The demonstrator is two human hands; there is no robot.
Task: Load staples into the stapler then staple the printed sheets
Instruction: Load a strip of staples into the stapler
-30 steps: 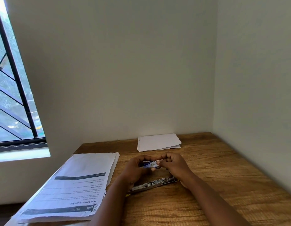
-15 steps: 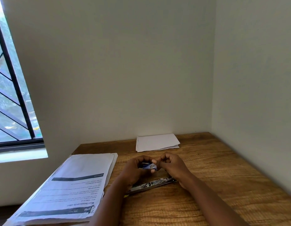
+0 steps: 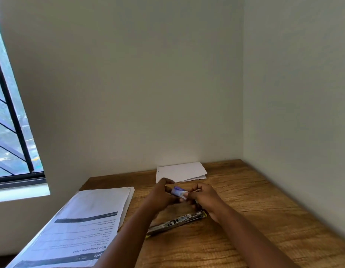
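A small blue and white staple box (image 3: 179,192) is held above the wooden table between both hands. My left hand (image 3: 161,195) grips its left end and my right hand (image 3: 204,196) pinches its right end. Below the hands the stapler (image 3: 175,222) lies flat on the table, swung open, with its metal channel facing up. A stack of printed sheets (image 3: 80,223) lies at the left of the table, text upside down to me.
Several blank white sheets (image 3: 180,172) lie at the back of the table (image 3: 264,219) near the wall. The table sits in a corner, with walls behind and to the right. A barred window (image 3: 11,122) is at the left.
The staple box has come further into view between my hands, and my fingers have shifted on it. The stapler has stayed in place.
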